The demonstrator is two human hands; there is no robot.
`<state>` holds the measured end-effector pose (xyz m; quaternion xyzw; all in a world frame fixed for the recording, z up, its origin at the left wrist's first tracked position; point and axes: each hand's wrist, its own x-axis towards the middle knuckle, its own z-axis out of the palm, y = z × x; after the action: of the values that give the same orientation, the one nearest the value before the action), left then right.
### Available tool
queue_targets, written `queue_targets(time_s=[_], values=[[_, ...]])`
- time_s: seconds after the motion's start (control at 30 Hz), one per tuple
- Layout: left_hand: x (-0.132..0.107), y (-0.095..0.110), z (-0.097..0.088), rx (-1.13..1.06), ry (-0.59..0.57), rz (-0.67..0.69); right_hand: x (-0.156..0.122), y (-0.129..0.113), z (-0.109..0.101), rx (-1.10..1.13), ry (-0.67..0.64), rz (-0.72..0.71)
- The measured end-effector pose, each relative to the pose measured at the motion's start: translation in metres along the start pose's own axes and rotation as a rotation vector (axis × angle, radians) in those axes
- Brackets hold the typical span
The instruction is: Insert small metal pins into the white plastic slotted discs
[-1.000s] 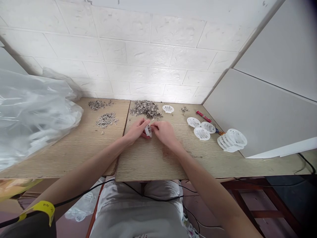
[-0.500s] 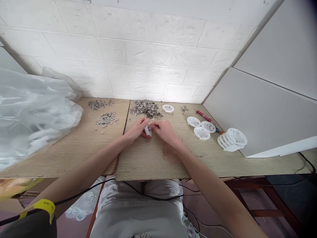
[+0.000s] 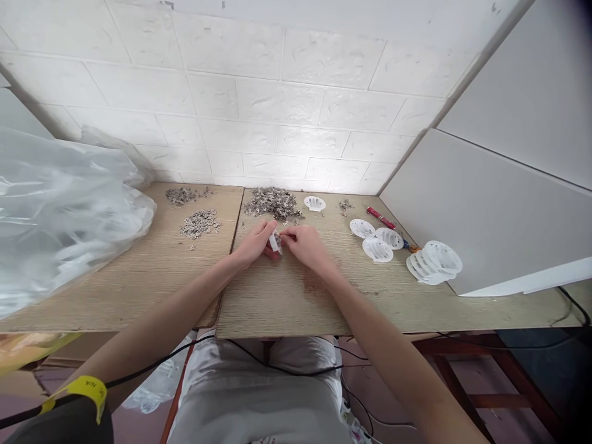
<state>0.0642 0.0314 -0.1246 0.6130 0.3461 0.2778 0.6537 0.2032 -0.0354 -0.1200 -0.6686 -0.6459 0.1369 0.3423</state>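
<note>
My left hand (image 3: 254, 244) and my right hand (image 3: 306, 245) meet over the wooden table (image 3: 287, 296), fingers closed together on a small white plastic disc (image 3: 275, 242) held on edge between them. Just beyond the hands lies a large pile of small grey metal pieces (image 3: 272, 201). What my right fingertips pinch against the disc is too small to make out.
Two smaller piles of metal pieces (image 3: 200, 222) lie on the left board. White slotted plastic discs (image 3: 377, 240) and a stack of them (image 3: 433, 261) lie at the right, beside a red tool (image 3: 381, 217). A big clear plastic bag (image 3: 60, 209) fills the left. A grey panel (image 3: 499, 216) walls the right.
Hardly anything differs. Both hands stay on the white disc at the same spot, with only slight shifts of the fingers.
</note>
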Motion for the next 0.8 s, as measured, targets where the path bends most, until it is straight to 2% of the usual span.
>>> queue_targets(time_s=[0.23,0.43,0.53,0.63,0.8], values=[[-0.001,-0.001,-0.002,0.029,-0.015,0.008,-0.001,-0.003,-0.001,0.016,-0.003,0.029],[-0.002,-0.001,0.002,0.035,0.011,0.005,0.001,-0.005,-0.003,-0.122,-0.032,-0.026],[-0.002,0.002,0.005,0.055,0.054,-0.013,0.001,-0.002,-0.005,-0.029,-0.056,-0.006],[-0.002,0.003,0.006,0.053,0.048,-0.015,0.001,0.002,-0.008,0.079,-0.088,0.021],[-0.002,0.002,0.005,0.035,0.046,-0.015,0.0,0.0,-0.01,0.049,-0.083,0.038]])
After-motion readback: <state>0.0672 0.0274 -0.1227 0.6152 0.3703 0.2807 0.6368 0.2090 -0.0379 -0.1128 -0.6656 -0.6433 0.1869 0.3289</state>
